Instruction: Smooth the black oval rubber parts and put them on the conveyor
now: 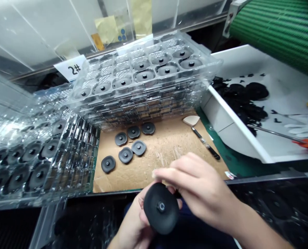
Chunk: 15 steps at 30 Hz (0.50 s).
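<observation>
My left hand (133, 221) cradles a black rubber disc (161, 208) from below, with its central metal-ringed hub facing me. My right hand (198, 186) comes in from the right, its fingers lying across the disc's upper edge. Whether those fingers grip the disc is hidden. Beyond my hands, several similar black discs (125, 155) lie on a sheet of scored cardboard (164, 152). A craft knife (205, 146) with a black handle rests on the cardboard to the right of them.
Stacked clear plastic trays (143, 83) holding discs stand behind the cardboard, and another stack (37, 155) lies to the left. On the right, a white bin (237, 138) holds black scraps (243, 100) and an orange-handled tool (294, 138). A green belt (278, 24) runs above it.
</observation>
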Each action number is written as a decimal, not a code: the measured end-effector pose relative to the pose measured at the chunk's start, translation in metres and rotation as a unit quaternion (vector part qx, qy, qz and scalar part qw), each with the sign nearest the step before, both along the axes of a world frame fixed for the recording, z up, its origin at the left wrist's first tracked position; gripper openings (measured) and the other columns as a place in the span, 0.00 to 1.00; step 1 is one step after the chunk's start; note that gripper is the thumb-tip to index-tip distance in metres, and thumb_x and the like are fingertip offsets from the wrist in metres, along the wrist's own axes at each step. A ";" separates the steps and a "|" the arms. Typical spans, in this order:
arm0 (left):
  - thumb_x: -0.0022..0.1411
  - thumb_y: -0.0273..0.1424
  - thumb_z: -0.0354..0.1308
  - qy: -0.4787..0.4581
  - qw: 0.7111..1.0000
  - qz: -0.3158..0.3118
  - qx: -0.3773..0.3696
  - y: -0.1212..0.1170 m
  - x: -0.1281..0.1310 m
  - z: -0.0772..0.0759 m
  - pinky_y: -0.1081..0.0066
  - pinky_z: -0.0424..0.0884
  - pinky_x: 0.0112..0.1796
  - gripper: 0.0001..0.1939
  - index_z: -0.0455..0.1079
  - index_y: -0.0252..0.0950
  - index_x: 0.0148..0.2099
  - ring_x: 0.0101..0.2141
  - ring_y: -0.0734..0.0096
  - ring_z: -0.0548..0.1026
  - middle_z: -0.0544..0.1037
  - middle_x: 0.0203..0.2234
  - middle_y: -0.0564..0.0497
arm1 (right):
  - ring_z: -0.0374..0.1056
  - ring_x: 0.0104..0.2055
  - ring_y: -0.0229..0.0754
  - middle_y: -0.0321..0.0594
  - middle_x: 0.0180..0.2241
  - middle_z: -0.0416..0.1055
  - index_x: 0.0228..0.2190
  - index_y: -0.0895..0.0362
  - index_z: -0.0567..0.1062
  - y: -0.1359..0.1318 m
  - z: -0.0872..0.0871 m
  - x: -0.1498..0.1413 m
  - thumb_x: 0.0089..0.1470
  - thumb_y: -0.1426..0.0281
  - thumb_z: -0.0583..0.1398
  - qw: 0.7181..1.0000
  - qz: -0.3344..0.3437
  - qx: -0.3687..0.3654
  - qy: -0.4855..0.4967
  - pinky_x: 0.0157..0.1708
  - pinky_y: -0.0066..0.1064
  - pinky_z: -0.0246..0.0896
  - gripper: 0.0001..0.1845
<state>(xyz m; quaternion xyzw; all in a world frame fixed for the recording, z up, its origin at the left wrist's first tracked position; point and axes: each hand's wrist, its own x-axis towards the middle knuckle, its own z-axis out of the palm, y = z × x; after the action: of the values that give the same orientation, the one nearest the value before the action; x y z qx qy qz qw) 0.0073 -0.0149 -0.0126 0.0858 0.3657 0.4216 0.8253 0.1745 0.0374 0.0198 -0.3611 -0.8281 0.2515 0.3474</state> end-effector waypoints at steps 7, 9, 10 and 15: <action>0.37 0.38 0.70 -0.066 0.998 0.015 -0.004 0.000 -0.004 -0.006 0.70 0.71 0.41 0.28 0.74 0.41 0.45 0.40 0.60 0.78 0.80 0.41 0.48 | 0.72 0.40 0.40 0.36 0.39 0.76 0.42 0.48 0.75 -0.047 -0.069 0.024 0.56 0.65 0.55 0.942 -0.150 -0.293 0.072 0.38 0.27 0.69 0.13; 0.37 0.38 0.70 -0.073 0.997 0.001 -0.003 0.003 -0.001 -0.005 0.70 0.72 0.39 0.28 0.74 0.41 0.45 0.39 0.60 0.78 0.80 0.41 0.48 | 0.73 0.42 0.42 0.38 0.40 0.76 0.40 0.50 0.76 -0.053 -0.081 0.027 0.56 0.63 0.55 0.933 -0.173 -0.310 0.053 0.40 0.30 0.69 0.13; 0.39 0.37 0.70 -0.072 0.997 -0.011 -0.003 0.004 0.001 -0.003 0.71 0.72 0.38 0.27 0.74 0.41 0.45 0.39 0.60 0.78 0.80 0.41 0.49 | 0.73 0.41 0.43 0.39 0.40 0.76 0.40 0.51 0.77 -0.053 -0.083 0.029 0.56 0.62 0.54 0.932 -0.196 -0.301 0.043 0.39 0.31 0.69 0.14; 0.46 0.31 0.67 -0.041 0.998 -0.045 -0.009 0.005 0.007 0.003 0.67 0.70 0.42 0.20 0.74 0.41 0.45 0.38 0.62 0.78 0.81 0.39 0.48 | 0.72 0.34 0.43 0.42 0.31 0.76 0.38 0.52 0.78 -0.043 -0.064 0.026 0.56 0.56 0.52 0.959 -0.236 -0.153 0.014 0.34 0.32 0.68 0.19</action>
<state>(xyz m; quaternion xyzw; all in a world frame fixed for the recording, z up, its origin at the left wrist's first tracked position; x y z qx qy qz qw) 0.0145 -0.0101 -0.0092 0.0770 0.3308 0.3838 0.8587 0.2005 -0.0059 -0.0440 -0.5915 -0.6657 0.2915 0.3493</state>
